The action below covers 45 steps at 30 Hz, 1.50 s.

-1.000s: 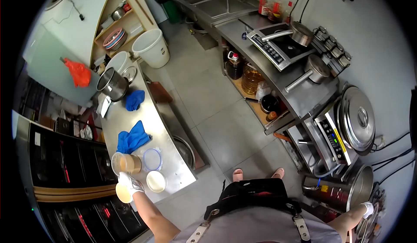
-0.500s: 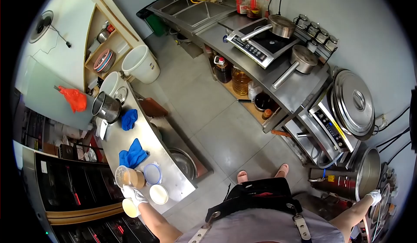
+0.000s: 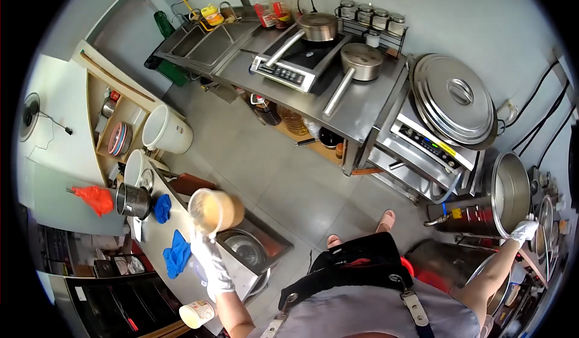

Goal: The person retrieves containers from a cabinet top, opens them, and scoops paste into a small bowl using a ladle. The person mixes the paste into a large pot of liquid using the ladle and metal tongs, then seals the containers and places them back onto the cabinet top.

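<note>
My left hand (image 3: 209, 256), in a white glove, is closed on a clear plastic tub (image 3: 224, 212) with tan contents, held up over the table edge. A blue cloth (image 3: 177, 255) lies left of it on the steel table (image 3: 163, 232). Below my left forearm sits a small printed tub (image 3: 197, 314). A translucent lid is mostly hidden behind the glove. My right hand (image 3: 523, 229), also gloved, is at the rim of a tall steel pot (image 3: 503, 175). Its fingers look closed, but what they hold is too small to make out.
A tap (image 3: 435, 220) juts from the tall pot. Ahead are an induction cooker (image 3: 283, 72), two saucepans and a large lidded pot (image 3: 461, 93). A dark pot (image 3: 134, 200) stands at the table's far end. Steel bowls (image 3: 244, 247) sit on its lower shelf. White bins (image 3: 166, 130) stand on the floor.
My left hand has lifted the tub of tan contents off the table and carried it forward and right. The view has turned right; my right hand stays beside the tall pot's rim.
</note>
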Each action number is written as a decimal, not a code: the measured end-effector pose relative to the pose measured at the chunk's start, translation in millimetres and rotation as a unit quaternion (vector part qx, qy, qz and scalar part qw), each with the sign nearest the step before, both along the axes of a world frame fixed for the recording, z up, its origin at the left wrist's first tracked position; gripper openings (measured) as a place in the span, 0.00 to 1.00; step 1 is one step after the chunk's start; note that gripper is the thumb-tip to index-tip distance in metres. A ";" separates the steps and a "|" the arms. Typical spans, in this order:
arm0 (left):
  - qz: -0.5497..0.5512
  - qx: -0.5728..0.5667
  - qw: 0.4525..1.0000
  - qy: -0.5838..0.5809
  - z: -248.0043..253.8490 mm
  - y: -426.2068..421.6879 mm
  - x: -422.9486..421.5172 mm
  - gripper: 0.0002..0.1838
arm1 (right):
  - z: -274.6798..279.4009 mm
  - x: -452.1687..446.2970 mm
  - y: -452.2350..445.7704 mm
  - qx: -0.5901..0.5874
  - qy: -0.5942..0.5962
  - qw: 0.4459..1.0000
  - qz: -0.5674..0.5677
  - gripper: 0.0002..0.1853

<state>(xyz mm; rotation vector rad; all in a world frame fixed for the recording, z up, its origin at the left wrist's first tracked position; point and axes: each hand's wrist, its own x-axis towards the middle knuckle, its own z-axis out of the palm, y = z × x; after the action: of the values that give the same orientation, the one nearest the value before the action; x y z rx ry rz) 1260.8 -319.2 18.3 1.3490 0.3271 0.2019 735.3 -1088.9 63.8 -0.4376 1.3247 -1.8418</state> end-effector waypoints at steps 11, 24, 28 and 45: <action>-0.198 0.018 0.979 0.053 20.7 -229.1 -13.0 0.24 | -74.1 -118.5 -118.2 0.389 0.677 0.596 0.189 0.16; -0.287 -0.077 0.951 0.080 -61.7 -506.2 73.9 0.23 | -128.1 -136.5 -230.9 0.145 0.043 0.986 -0.070 0.14; -0.323 -0.066 0.941 0.078 -103.7 -536.9 116.9 0.23 | -136.3 -148.8 -236.4 0.108 0.121 0.987 -0.011 0.17; -0.034 0.443 0.895 -0.047 -63.4 -430.5 617.3 0.11 | -118.0 364.4 1.1 0.104 0.680 0.697 0.203 0.18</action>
<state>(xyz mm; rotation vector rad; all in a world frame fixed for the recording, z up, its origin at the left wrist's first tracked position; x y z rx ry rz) 1878.2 -749.7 -45.1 2.2419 0.0913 0.3841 1099.7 -1087.8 -54.2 -2.0234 2.0246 -0.7547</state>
